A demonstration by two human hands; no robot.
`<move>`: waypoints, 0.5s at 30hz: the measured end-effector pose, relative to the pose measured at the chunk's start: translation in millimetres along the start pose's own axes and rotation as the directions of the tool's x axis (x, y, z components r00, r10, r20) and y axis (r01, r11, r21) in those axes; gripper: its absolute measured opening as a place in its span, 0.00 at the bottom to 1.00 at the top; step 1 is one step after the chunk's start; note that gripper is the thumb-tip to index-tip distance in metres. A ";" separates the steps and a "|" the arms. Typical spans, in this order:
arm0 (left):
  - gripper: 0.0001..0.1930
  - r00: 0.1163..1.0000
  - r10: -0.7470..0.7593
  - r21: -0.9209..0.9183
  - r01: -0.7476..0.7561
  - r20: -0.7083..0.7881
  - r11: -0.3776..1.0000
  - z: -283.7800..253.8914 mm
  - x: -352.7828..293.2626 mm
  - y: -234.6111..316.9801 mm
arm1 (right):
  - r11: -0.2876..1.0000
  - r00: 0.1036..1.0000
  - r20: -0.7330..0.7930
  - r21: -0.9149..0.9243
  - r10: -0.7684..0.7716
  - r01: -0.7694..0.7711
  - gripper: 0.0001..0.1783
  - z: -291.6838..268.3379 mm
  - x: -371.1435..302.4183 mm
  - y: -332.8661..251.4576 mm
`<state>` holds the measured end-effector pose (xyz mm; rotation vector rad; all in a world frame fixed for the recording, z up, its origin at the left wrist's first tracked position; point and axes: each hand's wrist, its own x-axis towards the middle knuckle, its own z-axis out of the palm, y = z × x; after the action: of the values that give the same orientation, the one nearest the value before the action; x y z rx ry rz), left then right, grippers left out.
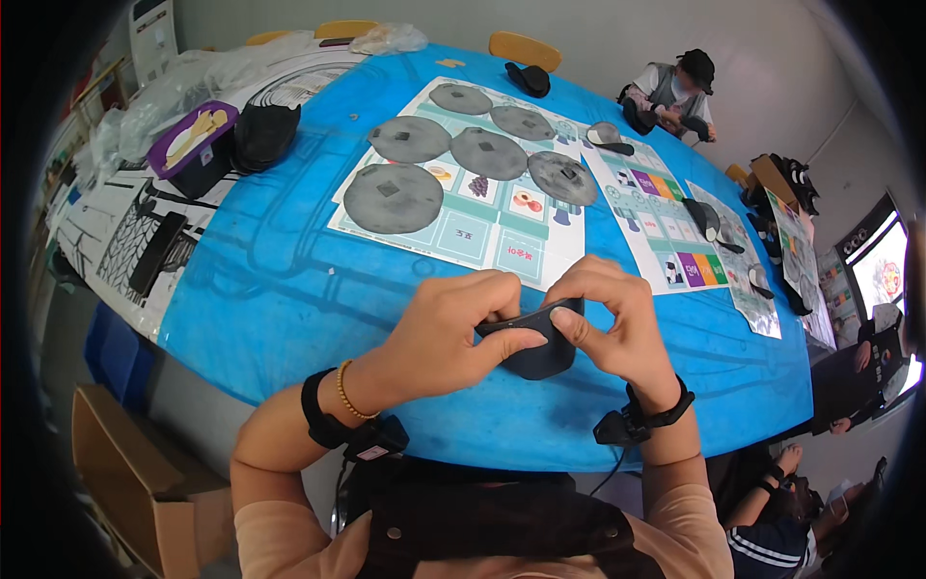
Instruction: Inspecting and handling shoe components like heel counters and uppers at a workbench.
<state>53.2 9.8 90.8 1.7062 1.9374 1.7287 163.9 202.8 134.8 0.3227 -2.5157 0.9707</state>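
My left hand (446,330) and my right hand (614,320) are held together above the blue-covered table. Both grip the upper edge of a black, smooth, curved piece (538,361), whose kind I cannot make out. My thumbs press on the side facing me, and the other fingers curl over behind it. The piece's rounded lower part hangs below my thumbs. Just beyond my hands lies a printed picture sheet (458,237). Several flat, dark grey, roundish discs (394,200) rest on it, some bearing a small darker square.
Left stand a purple-rimmed tub (189,152) with wooden tools, a black bag-like thing (264,136) and a dark phone-like slab (158,253). A cardboard box (145,482) is low left. More sheets (656,227) lie right. A person in a black cap (687,89) sits across; others are at right.
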 end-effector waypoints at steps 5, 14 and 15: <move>0.12 0.999 0.052 -0.093 -0.053 -0.011 0.994 1.6 3.8 -5.8 | 0.976 0.998 0.054 -0.216 -0.032 0.043 0.05 -3.9 -1.6 -10.3; 0.08 0.997 -0.025 0.115 0.017 0.070 0.993 7.6 0.9 -12.2 | 0.948 0.998 0.063 -0.317 0.012 0.009 0.07 1.6 -4.1 -8.1; 0.08 0.998 -0.044 0.056 0.042 0.039 0.998 9.0 -0.2 -12.3 | 0.952 0.996 0.089 -0.306 0.030 -0.001 0.07 0.6 -4.1 -6.1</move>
<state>50.8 18.4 78.5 1.6895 2.0071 1.6297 169.5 198.2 136.1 0.2569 -2.7048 0.5672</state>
